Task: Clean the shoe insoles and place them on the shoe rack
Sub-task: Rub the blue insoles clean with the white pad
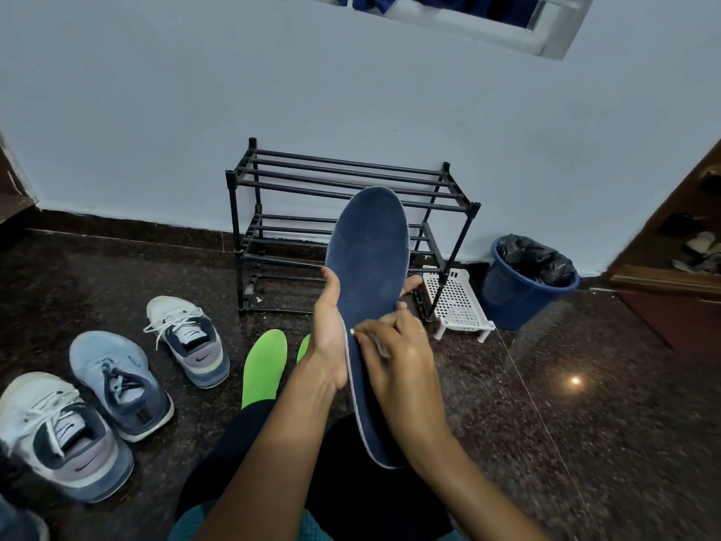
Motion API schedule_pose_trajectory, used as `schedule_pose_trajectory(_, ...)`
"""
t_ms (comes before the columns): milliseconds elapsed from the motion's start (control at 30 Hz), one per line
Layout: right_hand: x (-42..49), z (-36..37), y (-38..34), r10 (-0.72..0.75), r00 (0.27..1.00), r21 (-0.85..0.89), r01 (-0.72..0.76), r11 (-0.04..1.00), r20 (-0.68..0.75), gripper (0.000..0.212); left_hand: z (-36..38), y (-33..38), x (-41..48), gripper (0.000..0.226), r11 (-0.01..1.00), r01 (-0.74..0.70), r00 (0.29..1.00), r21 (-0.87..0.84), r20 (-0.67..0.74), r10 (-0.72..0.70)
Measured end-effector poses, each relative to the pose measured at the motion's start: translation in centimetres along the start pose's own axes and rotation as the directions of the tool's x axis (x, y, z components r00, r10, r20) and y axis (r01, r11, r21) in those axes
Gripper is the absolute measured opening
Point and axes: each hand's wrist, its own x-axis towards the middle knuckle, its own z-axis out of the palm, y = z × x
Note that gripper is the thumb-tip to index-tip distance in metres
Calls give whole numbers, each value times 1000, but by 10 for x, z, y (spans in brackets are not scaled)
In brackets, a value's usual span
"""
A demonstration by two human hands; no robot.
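Observation:
A dark blue insole (368,263) with a pale rim stands upright in front of me. My left hand (331,329) grips it from behind, thumb on the left edge and fingertips showing at the right edge. My right hand (394,357) lies over the insole's lower half with curled fingers that pinch a small white item against its surface; what the item is I cannot tell. Two bright green insoles (263,365) lie on the floor behind my arms, the second mostly hidden. The black shoe rack (296,181) stands against the wall, both shelves bare.
Three sneakers (117,380) sit on the dark granite floor at the left. A white perforated basket (456,302) stands right of the rack, then a blue bin (519,290) with a black liner. A wooden cabinet (671,275) is at the far right.

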Motion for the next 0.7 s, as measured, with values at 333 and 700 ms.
schedule_pose_trajectory(333, -13, 3, -4, -33, 999, 22, 34, 999, -31, 25, 2, 3, -1, 85, 993, -41, 998, -114, -45, 36)
schedule_pose_trajectory(700, 11, 3, 6, 28, 998, -15, -29, 999, -65, 15, 5, 4, -5, 93, 999, 9, 1000, -39, -14, -9)
